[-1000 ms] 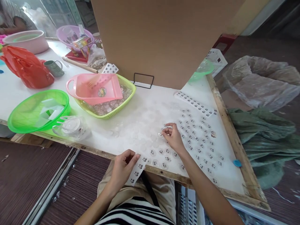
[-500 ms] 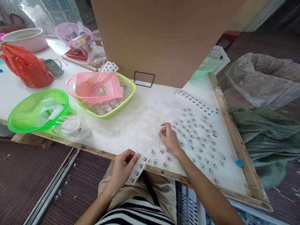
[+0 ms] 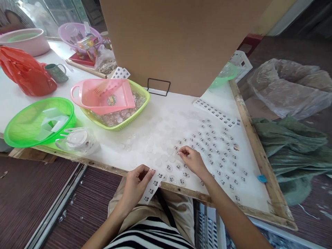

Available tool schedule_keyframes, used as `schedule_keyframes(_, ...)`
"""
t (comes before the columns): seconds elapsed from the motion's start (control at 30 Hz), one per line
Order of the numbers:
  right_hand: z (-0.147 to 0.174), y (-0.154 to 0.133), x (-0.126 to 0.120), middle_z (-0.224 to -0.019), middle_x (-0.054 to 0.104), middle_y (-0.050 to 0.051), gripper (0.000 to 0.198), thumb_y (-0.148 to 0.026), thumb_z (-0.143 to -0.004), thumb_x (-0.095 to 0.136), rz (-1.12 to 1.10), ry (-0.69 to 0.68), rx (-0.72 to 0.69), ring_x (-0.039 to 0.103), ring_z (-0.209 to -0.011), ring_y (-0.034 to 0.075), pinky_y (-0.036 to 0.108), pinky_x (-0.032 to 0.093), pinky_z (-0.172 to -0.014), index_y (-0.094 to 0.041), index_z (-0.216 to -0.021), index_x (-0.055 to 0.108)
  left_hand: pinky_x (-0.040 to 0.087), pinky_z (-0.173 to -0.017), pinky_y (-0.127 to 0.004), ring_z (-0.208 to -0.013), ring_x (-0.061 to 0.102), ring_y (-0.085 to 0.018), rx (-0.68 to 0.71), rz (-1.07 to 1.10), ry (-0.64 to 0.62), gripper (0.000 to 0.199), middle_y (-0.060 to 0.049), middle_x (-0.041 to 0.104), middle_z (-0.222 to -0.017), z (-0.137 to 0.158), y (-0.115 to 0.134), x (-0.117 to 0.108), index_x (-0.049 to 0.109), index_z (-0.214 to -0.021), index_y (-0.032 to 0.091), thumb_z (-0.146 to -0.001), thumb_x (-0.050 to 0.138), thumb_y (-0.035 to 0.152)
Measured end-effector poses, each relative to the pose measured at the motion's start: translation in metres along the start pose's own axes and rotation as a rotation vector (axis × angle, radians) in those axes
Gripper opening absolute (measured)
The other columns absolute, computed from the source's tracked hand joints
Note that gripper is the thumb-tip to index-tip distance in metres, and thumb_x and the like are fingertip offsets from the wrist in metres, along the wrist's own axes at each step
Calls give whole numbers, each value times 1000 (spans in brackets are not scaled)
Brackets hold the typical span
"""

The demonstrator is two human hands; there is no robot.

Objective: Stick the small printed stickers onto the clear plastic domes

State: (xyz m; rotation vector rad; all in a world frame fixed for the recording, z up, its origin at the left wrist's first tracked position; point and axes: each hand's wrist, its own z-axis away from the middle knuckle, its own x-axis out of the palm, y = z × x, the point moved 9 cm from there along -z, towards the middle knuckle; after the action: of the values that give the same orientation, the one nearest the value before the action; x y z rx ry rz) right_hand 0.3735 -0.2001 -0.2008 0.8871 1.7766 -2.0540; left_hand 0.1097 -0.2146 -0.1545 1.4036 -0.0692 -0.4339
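Note:
My left hand [image 3: 137, 185] is closed at the table's front edge. Thumb and fingers pinch a white strip of panda stickers [image 3: 153, 186], which hangs down past the edge. Over the table, my right hand [image 3: 192, 159] has its fingertips pinched together. Anything between them is too small to make out. A panda sticker [image 3: 175, 147] lies just beyond those fingertips. Clear round discs [image 3: 157, 162] without prints lie between my hands. Discs bearing panda stickers [image 3: 171, 179] rest near the front edge, and many more panda-marked pieces [image 3: 218, 155] spread to the right of my right hand.
A yellow-green basket [image 3: 118, 128] of clear pieces holds a pink scoop [image 3: 103, 98]. Left are a green bowl [image 3: 15, 129] and clear plastic items [image 3: 77, 140]. Cardboard [image 3: 176, 45] stands behind. A sticker sheet [image 3: 216, 112] lies at back right. Wooden strips [image 3: 255, 145] edge the table.
My right hand has moved slightly toward me and to the right, and its fingertips have come together. Panda stickers now show where its fingers were. My left hand keeps its hold on the strip.

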Motion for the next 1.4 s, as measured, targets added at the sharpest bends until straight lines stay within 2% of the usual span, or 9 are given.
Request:
schedule_keyframes(0.23,0,9,7,-74,70,4,17,-36,-75,54,35,-46,89,63,-69,21,34,45,-66,-23,-75,64,32,-48,-20,-51,40,-9,-29,43,-13,38,4,47,-56,1,0,1,58,-69,16,-86,63,50)
schedule_keyframes(0.43,1,-1,15,-72,68,3,10,-29,-78,51,169,-42,-17,63,-69,21,35,44,-68,-23,-74,59,30,-46,-19,-49,36,-9,-13,21,20,39,5,43,-53,1,2,-2,58,-67,16,-85,65,50)
schedule_keyframes(0.53,4,-7,13,-67,63,0,12,-26,-80,51,294,21,-64,59,-65,20,36,42,-73,-23,-89,58,31,-47,-19,-49,37,-9,-15,31,7,39,5,44,-53,1,3,-1,57,-67,16,-85,64,51)
schedule_keyframes(0.6,6,-10,11,-71,60,0,14,-26,-81,53,379,58,-92,58,-68,21,37,40,-76,-22,-95,58,31,-47,-19,-50,37,-9,-10,31,7,39,5,44,-54,1,4,-1,57,-67,16,-85,63,51)
schedule_keyframes(0.73,6,-10,11,-88,60,6,10,-27,-85,53,443,25,-107,60,-81,23,38,38,-80,-21,-82,61,30,-47,-19,-50,37,-9,1,29,13,38,5,43,-54,1,5,-2,57,-66,16,-85,63,48)
schedule_keyframes(0.93,22,-38,-3,-81,62,4,20,-37,-90,54,154,76,-104,57,-77,21,38,39,-79,-21,-83,63,28,-47,-20,-51,36,-9,9,31,31,35,5,42,-55,3,4,-3,57,-67,16,-87,64,45)
schedule_keyframes(1.1,64,-86,30,-84,65,1,26,-42,-84,68,-304,-208,-93,57,-75,17,29,43,-70,-22,-99,63,27,-47,-20,-51,34,-8,29,60,77,37,5,40,-55,2,6,-5,54,-65,16,-87,64,44)
schedule_keyframes(1.27,76,-94,47,-75,60,-1,14,-33,-85,64,-372,-260,-38,53,-70,14,27,42,-67,-20,-82,60,30,-48,-19,-52,37,-8,30,52,50,38,5,44,-56,3,5,-3,56,-65,15,-88,64,44)
schedule_keyframes(1.4,72,-91,50,-71,58,-1,15,-33,-87,62,-362,-312,-38,52,-68,14,27,40,-65,-20,-80,62,38,-54,-20,-59,48,-11,36,90,-2,27,1,58,-68,4,2,1,65,-92,15,-90,63,41)
